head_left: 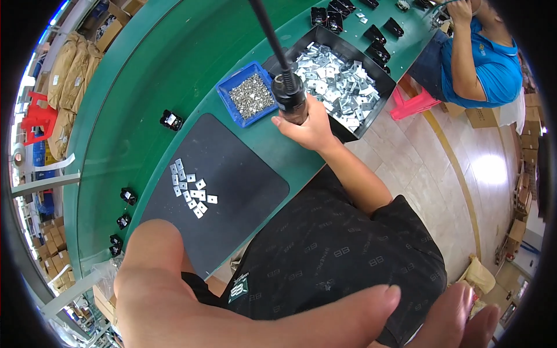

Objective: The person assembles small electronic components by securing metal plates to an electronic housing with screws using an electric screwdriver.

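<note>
My right hand (316,129) is closed around a black electric screwdriver (288,95), whose cable or rod rises out of view above. It sits between a blue tray (222,90) of small metal screws (250,97) and a black bin (371,119) heaped with small silvery metal plates (333,78). Very large and close, my left hand (313,316) stretches along the lower edge, its fingers extended and apart, with nothing seen in it. On the dark mat (243,174) lies a loose group of small metal plates with holes (190,188).
A green curved bench (191,52) runs beyond the mat, with several black parts on it, one a black part (171,120). More black parts (377,43) lie at the far right. There a co-worker in a blue shirt (493,64) sits by a pink stool (412,104).
</note>
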Demonstrator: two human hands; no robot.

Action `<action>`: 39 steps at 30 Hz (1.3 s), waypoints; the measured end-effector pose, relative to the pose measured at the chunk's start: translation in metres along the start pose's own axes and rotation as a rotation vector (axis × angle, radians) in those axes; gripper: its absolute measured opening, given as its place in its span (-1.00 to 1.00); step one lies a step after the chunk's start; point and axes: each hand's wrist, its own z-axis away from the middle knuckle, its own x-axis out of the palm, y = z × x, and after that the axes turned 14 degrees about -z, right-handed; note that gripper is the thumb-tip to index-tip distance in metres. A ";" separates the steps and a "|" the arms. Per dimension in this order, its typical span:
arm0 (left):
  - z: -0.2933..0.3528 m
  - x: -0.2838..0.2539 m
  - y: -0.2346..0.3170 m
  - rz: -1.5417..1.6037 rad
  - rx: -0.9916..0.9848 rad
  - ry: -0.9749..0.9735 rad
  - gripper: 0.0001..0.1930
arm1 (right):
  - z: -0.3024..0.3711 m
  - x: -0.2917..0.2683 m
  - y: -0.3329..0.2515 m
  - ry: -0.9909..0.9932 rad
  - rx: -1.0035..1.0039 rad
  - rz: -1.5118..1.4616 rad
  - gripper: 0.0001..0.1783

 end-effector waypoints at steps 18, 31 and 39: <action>-0.055 0.013 -0.002 0.273 0.083 -0.252 -0.74 | -0.004 0.005 -0.010 0.009 -0.039 -0.066 -0.58; -0.110 0.029 0.043 0.477 0.219 -0.458 -0.74 | -0.010 0.002 0.008 -0.051 -0.149 0.103 -0.36; -0.115 -0.017 0.052 0.182 0.243 -0.730 -0.62 | -0.011 0.009 0.016 -0.021 -0.338 0.135 -0.42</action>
